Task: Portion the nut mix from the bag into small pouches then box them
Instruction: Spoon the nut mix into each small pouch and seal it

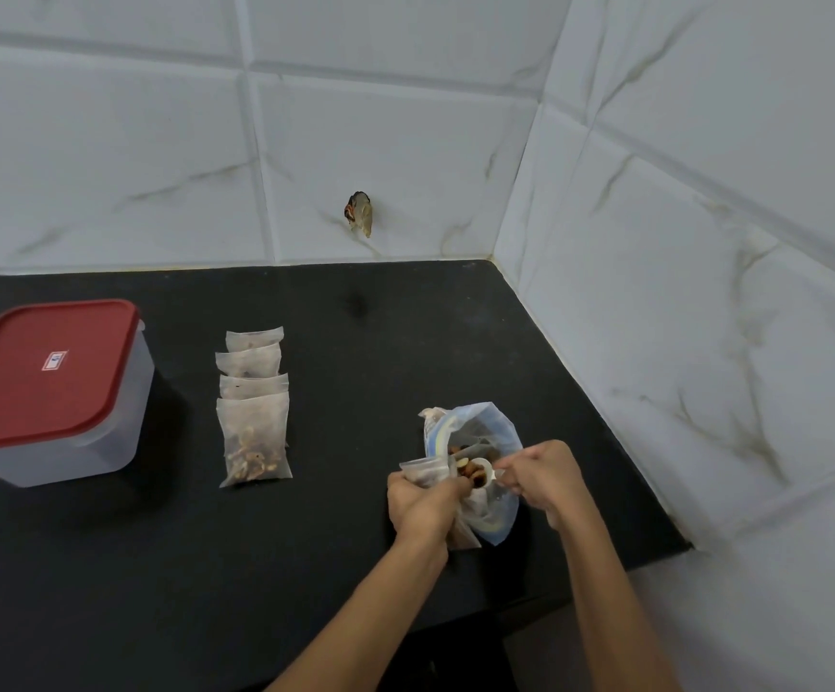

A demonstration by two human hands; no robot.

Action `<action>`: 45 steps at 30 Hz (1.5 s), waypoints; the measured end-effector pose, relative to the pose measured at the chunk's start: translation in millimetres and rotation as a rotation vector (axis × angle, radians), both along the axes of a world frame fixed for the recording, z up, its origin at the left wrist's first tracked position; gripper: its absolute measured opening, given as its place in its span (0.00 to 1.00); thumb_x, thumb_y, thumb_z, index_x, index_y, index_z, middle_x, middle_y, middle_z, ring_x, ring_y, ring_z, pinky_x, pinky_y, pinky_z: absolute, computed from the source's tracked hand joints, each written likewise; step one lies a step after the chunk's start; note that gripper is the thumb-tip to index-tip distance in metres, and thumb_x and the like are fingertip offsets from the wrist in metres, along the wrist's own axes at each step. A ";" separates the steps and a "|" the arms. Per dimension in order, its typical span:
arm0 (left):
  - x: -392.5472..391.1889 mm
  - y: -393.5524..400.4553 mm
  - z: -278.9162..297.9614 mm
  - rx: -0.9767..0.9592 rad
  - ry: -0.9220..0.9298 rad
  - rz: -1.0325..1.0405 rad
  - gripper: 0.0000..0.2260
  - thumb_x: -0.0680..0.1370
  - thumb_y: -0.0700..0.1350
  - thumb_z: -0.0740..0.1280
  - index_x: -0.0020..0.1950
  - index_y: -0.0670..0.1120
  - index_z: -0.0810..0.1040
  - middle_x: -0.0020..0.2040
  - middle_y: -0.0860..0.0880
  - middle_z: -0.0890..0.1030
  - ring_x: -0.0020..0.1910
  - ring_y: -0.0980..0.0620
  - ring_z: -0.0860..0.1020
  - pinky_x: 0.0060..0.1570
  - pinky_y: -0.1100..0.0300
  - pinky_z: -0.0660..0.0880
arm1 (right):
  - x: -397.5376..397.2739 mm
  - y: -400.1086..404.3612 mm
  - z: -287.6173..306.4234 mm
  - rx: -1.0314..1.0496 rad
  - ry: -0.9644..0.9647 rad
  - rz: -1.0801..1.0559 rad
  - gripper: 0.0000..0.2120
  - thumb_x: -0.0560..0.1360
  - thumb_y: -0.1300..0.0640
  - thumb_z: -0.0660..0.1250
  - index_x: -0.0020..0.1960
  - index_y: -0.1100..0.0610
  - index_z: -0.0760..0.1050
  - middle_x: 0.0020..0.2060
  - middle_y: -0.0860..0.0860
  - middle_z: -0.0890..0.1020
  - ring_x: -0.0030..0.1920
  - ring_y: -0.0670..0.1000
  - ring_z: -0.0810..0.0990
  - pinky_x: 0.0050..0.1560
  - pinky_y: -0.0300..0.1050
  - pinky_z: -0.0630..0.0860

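Observation:
A clear blue-tinted bag of nut mix (pixel 493 432) stands open on the black counter at the right. My left hand (pixel 423 506) grips a small translucent pouch (pixel 423 472) by its mouth, right beside the bag. My right hand (pixel 540 474) holds a small white spoon (pixel 480 473) heaped with nuts at the pouch's opening. Several filled pouches (pixel 254 407) lie in an overlapping row in the middle of the counter. A clear plastic box (pixel 101 432) with a red lid (pixel 41 372) stands shut at the left.
The black counter (pixel 206 566) ends at white marble-look tiled walls behind and to the right. Its front edge runs just below my forearms. A small brown scrap (pixel 359 213) sticks on the back wall.

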State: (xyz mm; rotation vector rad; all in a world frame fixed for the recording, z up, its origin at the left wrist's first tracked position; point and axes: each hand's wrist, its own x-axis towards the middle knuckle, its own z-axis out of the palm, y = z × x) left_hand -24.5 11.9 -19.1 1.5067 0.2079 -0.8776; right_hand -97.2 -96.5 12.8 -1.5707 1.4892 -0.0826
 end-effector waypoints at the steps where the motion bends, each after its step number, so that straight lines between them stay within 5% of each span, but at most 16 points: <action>1: -0.3 0.4 1.3 0.004 -0.014 -0.008 0.23 0.65 0.34 0.76 0.55 0.43 0.71 0.48 0.45 0.79 0.44 0.50 0.79 0.42 0.56 0.78 | 0.3 0.7 0.6 -0.008 0.000 0.004 0.09 0.69 0.64 0.71 0.48 0.58 0.81 0.44 0.56 0.82 0.44 0.51 0.81 0.45 0.45 0.78; 8: -3.2 -1.3 3.9 0.035 -0.105 -0.024 0.24 0.65 0.38 0.78 0.54 0.44 0.69 0.48 0.47 0.77 0.44 0.52 0.78 0.43 0.57 0.77 | -6.4 3.3 -0.6 0.038 -0.054 -0.029 0.06 0.70 0.63 0.71 0.47 0.58 0.81 0.45 0.58 0.82 0.45 0.52 0.80 0.51 0.49 0.78; 13: -2.6 -0.1 3.9 0.038 -0.152 -0.049 0.24 0.65 0.38 0.78 0.54 0.44 0.69 0.48 0.47 0.77 0.44 0.51 0.78 0.42 0.58 0.77 | -16.4 9.4 4.9 0.172 -0.257 -0.134 0.07 0.72 0.69 0.68 0.43 0.61 0.82 0.36 0.57 0.82 0.33 0.47 0.74 0.34 0.39 0.71; 20: 0.7 6.0 -0.9 0.013 -0.149 -0.023 0.17 0.67 0.39 0.77 0.47 0.47 0.71 0.49 0.44 0.80 0.45 0.49 0.80 0.46 0.54 0.79 | -15.7 14.2 8.2 0.309 -0.337 -0.203 0.08 0.71 0.71 0.67 0.41 0.61 0.82 0.34 0.55 0.81 0.32 0.46 0.74 0.32 0.37 0.70; 27: 0.0 9.2 12.0 0.002 -0.179 -0.061 0.27 0.62 0.45 0.82 0.52 0.45 0.70 0.46 0.49 0.78 0.43 0.55 0.78 0.39 0.61 0.76 | -18.5 17.4 9.2 0.344 -0.427 -0.279 0.06 0.72 0.70 0.67 0.42 0.63 0.82 0.34 0.55 0.81 0.32 0.47 0.75 0.31 0.37 0.70; 34: 7.1 24.0 24.2 0.137 -0.645 -0.151 0.26 0.64 0.48 0.79 0.51 0.47 0.65 0.50 0.51 0.71 0.47 0.54 0.74 0.42 0.61 0.74 | -22.1 22.0 33.9 0.210 -0.469 -0.317 0.06 0.73 0.69 0.67 0.44 0.63 0.81 0.40 0.58 0.82 0.36 0.48 0.76 0.35 0.38 0.73; 40: 18.7 23.7 26.6 0.155 -0.535 -0.340 0.23 0.69 0.46 0.74 0.54 0.47 0.63 0.55 0.48 0.74 0.49 0.54 0.75 0.37 0.65 0.71 | -20.0 28.4 59.4 0.092 -0.485 -0.266 0.06 0.73 0.68 0.67 0.44 0.60 0.81 0.39 0.57 0.82 0.38 0.48 0.77 0.37 0.39 0.75; 45: 19.6 31.2 39.3 0.299 -0.933 -0.245 0.28 0.69 0.49 0.74 0.62 0.42 0.64 0.66 0.44 0.62 0.61 0.46 0.70 0.53 0.54 0.75 | -9.4 43.0 81.1 0.030 -0.528 -0.185 0.06 0.73 0.67 0.68 0.42 0.58 0.81 0.39 0.56 0.83 0.38 0.49 0.77 0.40 0.41 0.76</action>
